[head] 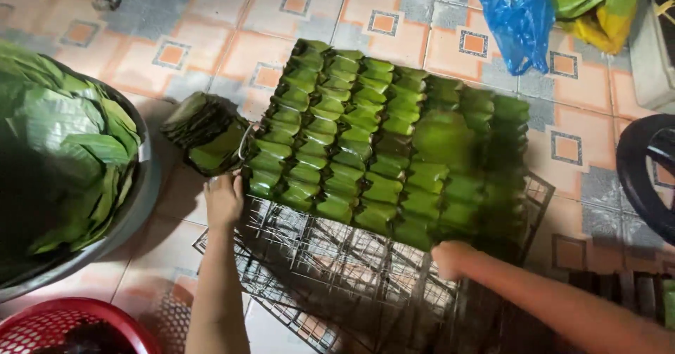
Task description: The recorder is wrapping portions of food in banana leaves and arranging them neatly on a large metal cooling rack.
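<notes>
Leaf parcels (380, 143) sat in rows on wire rack (330, 269), rack on floor (211, 37), leaf basin (133, 213) to its left, bags (555, 9) behind, red basket (56, 322) front-left.

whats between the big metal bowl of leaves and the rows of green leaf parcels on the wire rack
In the head view, a small dark stack of folded green leaves lies on the tiled floor between them, just above the left hand.

Neat rows of green leaf-wrapped parcels (383, 143) atop wire rack (337, 255)
</notes>
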